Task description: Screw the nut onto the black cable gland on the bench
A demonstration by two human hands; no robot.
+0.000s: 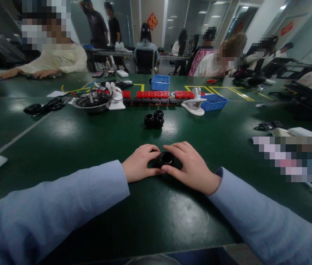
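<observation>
A small glossy black round pot (167,158), its open mouth facing up, stands on the green table between my hands. My left hand (140,164) curves round its left side, thumb in front and fingers behind. From the right, my right hand (193,166) wraps it the same way, with the thumb tip near my left thumb. The pot's lower part is mostly hidden by my thumbs. Farther forward, a tight cluster of similar black pots (149,121) stands on the table.
Behind the cluster runs a row of red power strips (152,94), with white clamps (194,103) and a metal bowl (91,102) of cables nearby. Blue bins (160,82) stand farther back. Assorted items and a white case (303,132) lie at right. People sit across the table.
</observation>
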